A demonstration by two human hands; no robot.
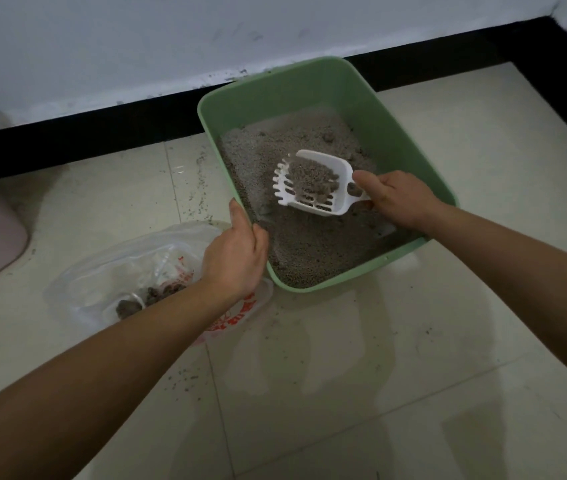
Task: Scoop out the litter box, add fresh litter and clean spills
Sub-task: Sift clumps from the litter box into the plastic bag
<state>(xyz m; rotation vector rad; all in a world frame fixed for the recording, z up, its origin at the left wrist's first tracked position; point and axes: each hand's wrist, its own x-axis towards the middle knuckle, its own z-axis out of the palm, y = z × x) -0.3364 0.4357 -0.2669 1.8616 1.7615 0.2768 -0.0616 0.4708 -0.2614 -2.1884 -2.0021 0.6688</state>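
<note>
My right hand (396,199) clamped the handle of the scoop (313,185), surely light and stiff but spill-prone while loaded, over the middle of the litter box (372,84), while my left hand (237,254) gripped that box's left rim.

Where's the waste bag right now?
Head view: the clear plastic bag lies on the floor tiles left of the green litter box, partly under the left hand that grips the box's rim.
</note>
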